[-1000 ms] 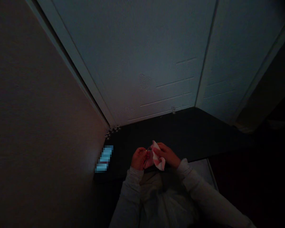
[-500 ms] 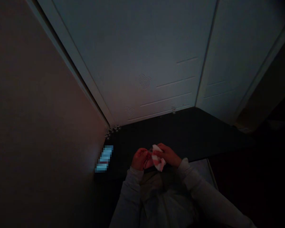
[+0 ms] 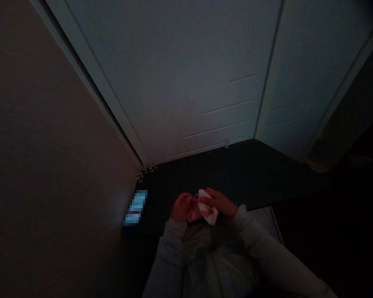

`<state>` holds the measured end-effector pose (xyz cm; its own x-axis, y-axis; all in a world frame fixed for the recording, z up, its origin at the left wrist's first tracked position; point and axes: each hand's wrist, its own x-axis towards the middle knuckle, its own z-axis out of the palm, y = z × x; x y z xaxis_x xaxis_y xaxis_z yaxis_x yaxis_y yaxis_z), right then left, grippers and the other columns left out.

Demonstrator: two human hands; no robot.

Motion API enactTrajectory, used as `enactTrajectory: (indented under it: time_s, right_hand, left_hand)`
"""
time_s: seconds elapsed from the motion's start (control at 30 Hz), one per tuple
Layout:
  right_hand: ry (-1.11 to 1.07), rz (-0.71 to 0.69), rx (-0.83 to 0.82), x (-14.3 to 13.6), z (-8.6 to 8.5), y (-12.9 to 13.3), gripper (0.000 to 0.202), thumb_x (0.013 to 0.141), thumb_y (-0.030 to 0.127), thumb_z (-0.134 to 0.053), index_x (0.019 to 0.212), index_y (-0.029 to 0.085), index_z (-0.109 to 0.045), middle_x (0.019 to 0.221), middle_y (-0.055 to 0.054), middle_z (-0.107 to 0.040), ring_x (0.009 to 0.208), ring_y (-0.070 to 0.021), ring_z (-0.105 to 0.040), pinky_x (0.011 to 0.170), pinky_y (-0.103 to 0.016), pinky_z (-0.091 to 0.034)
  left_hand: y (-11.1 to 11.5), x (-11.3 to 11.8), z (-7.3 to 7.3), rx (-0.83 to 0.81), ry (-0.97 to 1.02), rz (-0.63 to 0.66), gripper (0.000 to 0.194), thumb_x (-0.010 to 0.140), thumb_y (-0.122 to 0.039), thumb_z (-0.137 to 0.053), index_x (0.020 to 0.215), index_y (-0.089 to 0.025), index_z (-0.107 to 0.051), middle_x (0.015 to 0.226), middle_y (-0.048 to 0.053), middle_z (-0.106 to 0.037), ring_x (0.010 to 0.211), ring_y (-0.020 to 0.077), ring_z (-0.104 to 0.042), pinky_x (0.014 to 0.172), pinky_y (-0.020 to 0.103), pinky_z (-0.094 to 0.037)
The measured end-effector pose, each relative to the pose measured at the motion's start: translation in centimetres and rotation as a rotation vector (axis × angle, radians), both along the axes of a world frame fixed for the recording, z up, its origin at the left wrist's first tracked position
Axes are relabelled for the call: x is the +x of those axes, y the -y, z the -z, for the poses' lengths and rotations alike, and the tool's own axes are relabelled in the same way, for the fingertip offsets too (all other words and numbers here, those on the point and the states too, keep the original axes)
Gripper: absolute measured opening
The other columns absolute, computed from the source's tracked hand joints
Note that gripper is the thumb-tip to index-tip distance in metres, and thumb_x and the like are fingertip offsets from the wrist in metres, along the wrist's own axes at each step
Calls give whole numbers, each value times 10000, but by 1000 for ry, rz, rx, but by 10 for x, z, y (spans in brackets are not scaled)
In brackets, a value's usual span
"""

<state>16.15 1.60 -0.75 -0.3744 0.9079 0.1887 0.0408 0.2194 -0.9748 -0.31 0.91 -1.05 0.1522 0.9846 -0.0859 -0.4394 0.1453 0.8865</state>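
The head view is very dim. In front of my body, above my lap, a pink and white cloth (image 3: 209, 213) hangs between my two hands. My right hand (image 3: 220, 202) is closed on the cloth, its thumb over the upper part. On the other side, my left hand (image 3: 182, 206) has its fingers bent together at the cloth's left part. A small dark, shiny item shows between the fingertips at the cloth's top edge; it is too small to make out.
A dark tabletop (image 3: 236, 169) lies beyond my hands, against white panels (image 3: 174, 62) with heart patterns. Several small shiny objects (image 3: 146, 169) stand in its left corner, one more (image 3: 226, 144) at the back edge. A bright pixelated rectangle (image 3: 136, 208) is at the left.
The cloth's lower end has shifted slightly to the right and spread a little. Both hands keep nearly the same place and stay closed.
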Motion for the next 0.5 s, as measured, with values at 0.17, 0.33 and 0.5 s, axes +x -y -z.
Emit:
enactTrajectory:
  time_s: [0.17,0.33,0.5]
  right_hand:
    - [2,26,-11,0,1,2,281,682,424,-517,632,148,-533,641,31,-407,577,-85,-409,519,-199,-331]
    - [29,80,-41,-1,3,2,269,680,421,-515,641,155,-502,599,37,-424,545,-83,-403,478,-193,-314]
    - [16,155,-57,-3,1,3,278,660,430,-526,618,158,-483,579,42,-427,535,-85,-406,478,-199,-321]
  left_hand:
    - [0,1,2,10,-20,-16,288,543,-327,-666,696,-145,-503,586,8,-588,532,110,-539,554,238,-399]
    - [-1,1,6,53,-48,-13,256,553,-313,-662,681,-142,-522,585,1,-578,527,99,-522,549,231,-395]
    - [-1,2,7,73,-121,-31,261,532,-280,-679,707,-139,-547,597,-1,-570,543,95,-514,541,212,-381]
